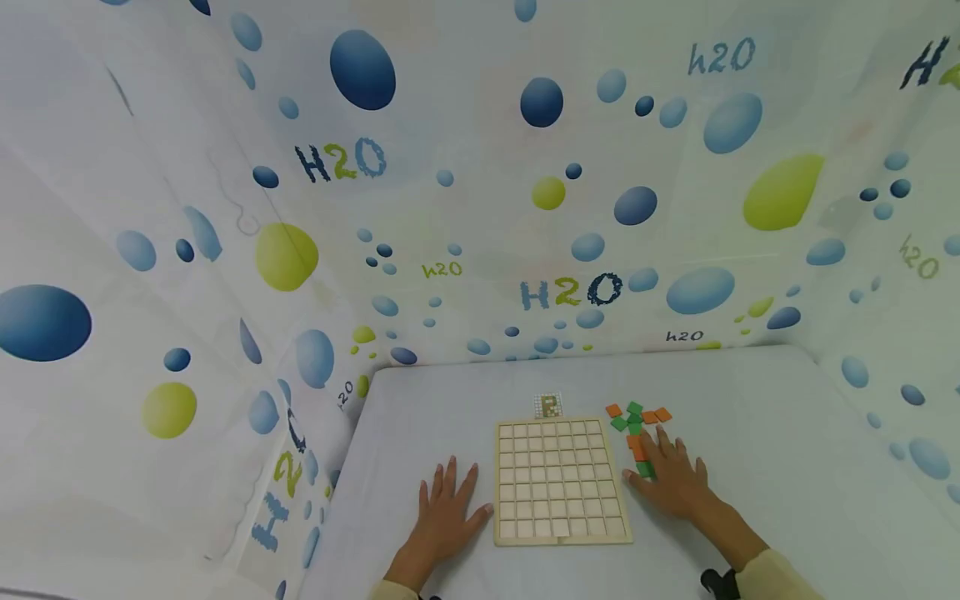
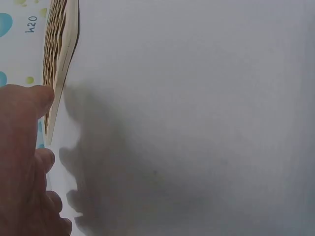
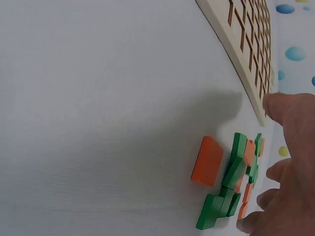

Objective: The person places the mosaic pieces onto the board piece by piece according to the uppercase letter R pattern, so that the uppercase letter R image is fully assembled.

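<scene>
A square wooden grid board (image 1: 560, 541) lies on the white table, its bare square cells framed by a raised rim. My left hand (image 1: 446, 518) rests just left of it with fingers spread, thumb tip close to the board's left rim (image 2: 69, 59). Right of the board, my right hand (image 1: 678, 483) reaches over a loose group of small square tiles, fingers extended and apart. Some are orange tiles (image 1: 614, 411), others green tiles (image 1: 618, 424). In the right wrist view, an orange tile (image 3: 207, 161) and green tiles (image 3: 210, 211) lie near the fingers; the hand grips none.
A small card (image 1: 549, 405) with a brown letter-like pattern on a grid lies at the board's far edge. The white tabletop (image 1: 420, 408) runs back to a curtain (image 1: 487, 208) printed with blue and green drops and H2O lettering, which also covers both sides.
</scene>
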Motion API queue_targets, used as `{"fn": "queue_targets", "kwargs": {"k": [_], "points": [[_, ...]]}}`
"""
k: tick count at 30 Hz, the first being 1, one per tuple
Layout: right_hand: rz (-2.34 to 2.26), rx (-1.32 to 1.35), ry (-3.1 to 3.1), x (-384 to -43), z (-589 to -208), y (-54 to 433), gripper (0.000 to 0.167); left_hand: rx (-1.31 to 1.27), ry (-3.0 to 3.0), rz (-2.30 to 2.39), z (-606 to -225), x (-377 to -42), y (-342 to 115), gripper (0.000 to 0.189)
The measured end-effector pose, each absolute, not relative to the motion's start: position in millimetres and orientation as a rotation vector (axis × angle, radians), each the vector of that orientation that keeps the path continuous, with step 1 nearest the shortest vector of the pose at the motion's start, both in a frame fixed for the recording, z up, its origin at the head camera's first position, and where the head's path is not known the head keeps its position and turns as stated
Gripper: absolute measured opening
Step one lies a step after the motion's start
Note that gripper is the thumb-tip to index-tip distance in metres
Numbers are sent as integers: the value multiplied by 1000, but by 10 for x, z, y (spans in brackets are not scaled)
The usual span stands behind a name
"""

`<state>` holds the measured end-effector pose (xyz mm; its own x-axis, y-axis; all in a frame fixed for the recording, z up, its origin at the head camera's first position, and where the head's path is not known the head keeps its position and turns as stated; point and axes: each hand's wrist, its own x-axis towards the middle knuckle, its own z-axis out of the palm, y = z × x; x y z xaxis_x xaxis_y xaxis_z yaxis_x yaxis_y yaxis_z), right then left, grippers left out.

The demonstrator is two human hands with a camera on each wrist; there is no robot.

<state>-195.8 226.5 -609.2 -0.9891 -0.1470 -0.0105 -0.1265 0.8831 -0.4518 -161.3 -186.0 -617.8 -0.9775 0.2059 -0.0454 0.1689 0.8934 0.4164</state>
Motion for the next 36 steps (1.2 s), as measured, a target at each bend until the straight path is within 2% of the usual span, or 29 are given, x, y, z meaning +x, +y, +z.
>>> {"fn": "queue_targets", "kwargs": {"k": [10, 15, 20, 29, 36], "points": [[-747, -114, 3199, -2312, -6139, 2271, 53, 309, 2903, 602, -6193, -1638, -1806, 75], [-796, -29, 3183, -2505, -6102, 2217, 51, 377, 2894, 642, -6181, -1666, -1783, 68], [-802, -60, 3189, -2667, -6145, 2138, 47, 433, 2890, 654, -6178, -1686, -1738, 61], [-800, -117, 3261, -2824, -6215, 1959, 38, 429, 2861, 673, -6208, -1700, -1704, 62], [-769, -36, 3211, -2929, -6192, 1857, 27, 431, 2869, 684, -6247, -1703, -1702, 61]]}}
